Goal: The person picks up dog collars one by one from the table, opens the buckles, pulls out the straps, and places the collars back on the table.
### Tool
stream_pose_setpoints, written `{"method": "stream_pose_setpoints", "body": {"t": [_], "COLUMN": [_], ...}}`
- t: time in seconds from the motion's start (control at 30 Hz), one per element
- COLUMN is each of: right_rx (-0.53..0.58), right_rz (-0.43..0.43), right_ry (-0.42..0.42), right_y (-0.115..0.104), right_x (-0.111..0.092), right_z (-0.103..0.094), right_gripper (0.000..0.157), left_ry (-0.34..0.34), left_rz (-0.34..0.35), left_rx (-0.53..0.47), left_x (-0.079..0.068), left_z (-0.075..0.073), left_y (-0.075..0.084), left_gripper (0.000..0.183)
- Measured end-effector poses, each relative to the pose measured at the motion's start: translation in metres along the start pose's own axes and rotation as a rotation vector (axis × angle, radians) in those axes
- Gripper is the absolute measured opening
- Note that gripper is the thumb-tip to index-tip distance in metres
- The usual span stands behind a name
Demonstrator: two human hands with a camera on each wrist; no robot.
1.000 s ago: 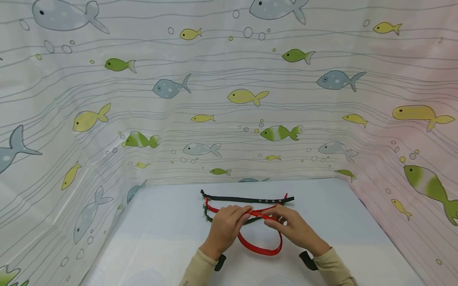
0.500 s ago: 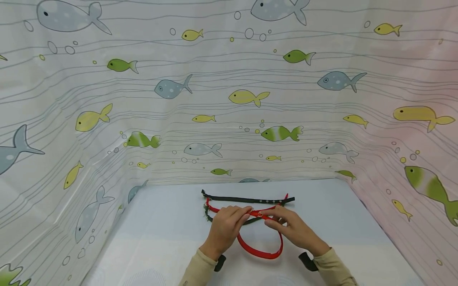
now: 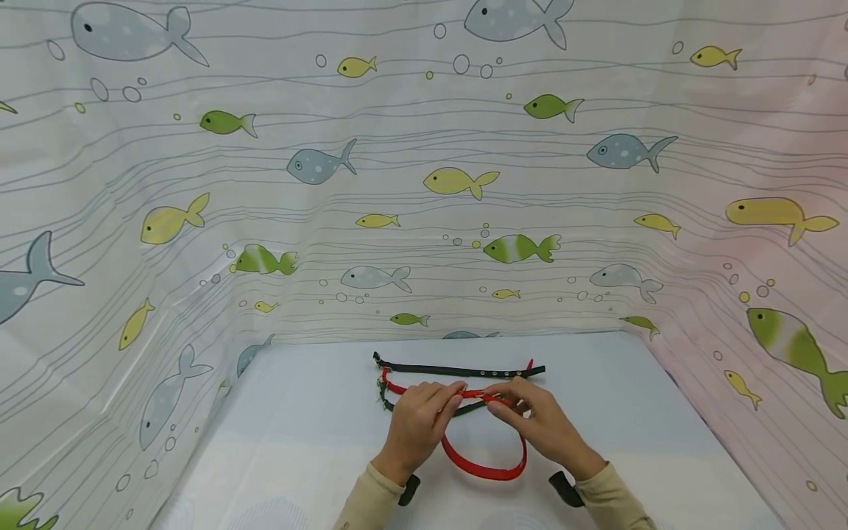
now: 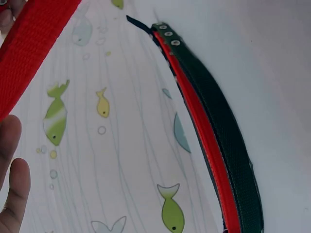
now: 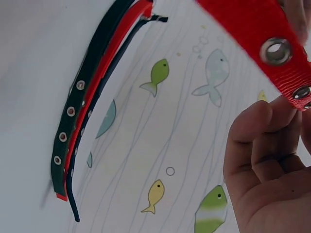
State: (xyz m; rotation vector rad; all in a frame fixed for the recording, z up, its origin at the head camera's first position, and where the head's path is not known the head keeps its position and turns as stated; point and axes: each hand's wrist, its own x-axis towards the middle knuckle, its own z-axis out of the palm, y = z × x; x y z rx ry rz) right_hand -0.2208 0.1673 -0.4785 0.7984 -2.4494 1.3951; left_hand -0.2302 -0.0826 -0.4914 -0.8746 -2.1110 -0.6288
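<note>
A red collar (image 3: 486, 471), a webbing strap with metal eyelets, is bent into a loop that hangs below both hands. My left hand (image 3: 419, 423) pinches it on the left of the crossing, thumb and fingers together. My right hand (image 3: 539, 419) pinches the strap just to the right, close to the left fingertips. In the right wrist view the red strap (image 5: 257, 29) shows its eyelets above curled fingers. The left wrist view has a plain stretch of the strap (image 4: 34, 48) above two fingertips. The fingers partly hide where the strap's ends meet.
Behind the hands lie a dark collar (image 3: 437, 369), another red collar (image 3: 396, 388) and a dark green collar (image 3: 472, 407), roughly side by side on the white table (image 3: 298, 427). Fish-patterned sheeting (image 3: 424, 235) rises around the table's back and sides.
The hanging red loop has swung slightly to the right and lower. My right fingers have shifted a little along the strap, while the left hand stays almost in place.
</note>
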Motion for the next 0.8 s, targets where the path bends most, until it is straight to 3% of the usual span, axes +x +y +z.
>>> {"method": "stream_pose_setpoints", "body": {"t": [0.47,0.63,0.8], "right_rx": [-0.001,-0.003,-0.014], "right_rz": [-0.028,-0.044,0.000], "right_ry": [0.012,0.002,0.017], "right_y": [0.002,0.003,0.004], "right_x": [0.000,0.000,0.000], "right_z": [0.005,0.001,-0.008], "right_gripper": [0.026,0.029,0.033], "left_ry": [0.005,0.017,0.047], "left_rz": [0.006,-0.009,-0.020], "left_rx": [-0.002,0.008,-0.009], "left_x": [-0.003,-0.003,-0.003], "left_z": [0.002,-0.001,-0.006], "left_y": [0.003,-0.002,-0.012], "left_gripper": [0.028,0.026,0.026]}}
